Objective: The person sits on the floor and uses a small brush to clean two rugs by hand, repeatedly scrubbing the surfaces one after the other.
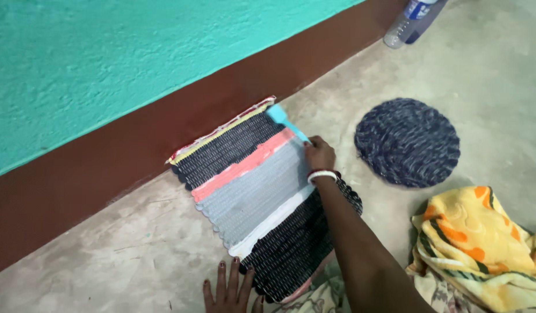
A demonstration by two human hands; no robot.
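1. Head view: I see a striped mat [262, 200] flat on the concrete floor [105, 255], its long axis running from the wall base [105, 156] toward me, far end at the wall.
2. It is coarse woven rag in bands: black, pink, grey, white, black; scalloped edges.
3. My right hand [319, 153] pinches a blue strip [285, 120] at the mat's right edge.
4. My left hand [230, 290] lies spread, fingertips on the near corner.
5. A round dark braided mat [407, 142] lies apart to the right.

One head-worn camera looks steeply down from close above at the concrete floor [105, 255], facing the far turquoise wall [134, 52].
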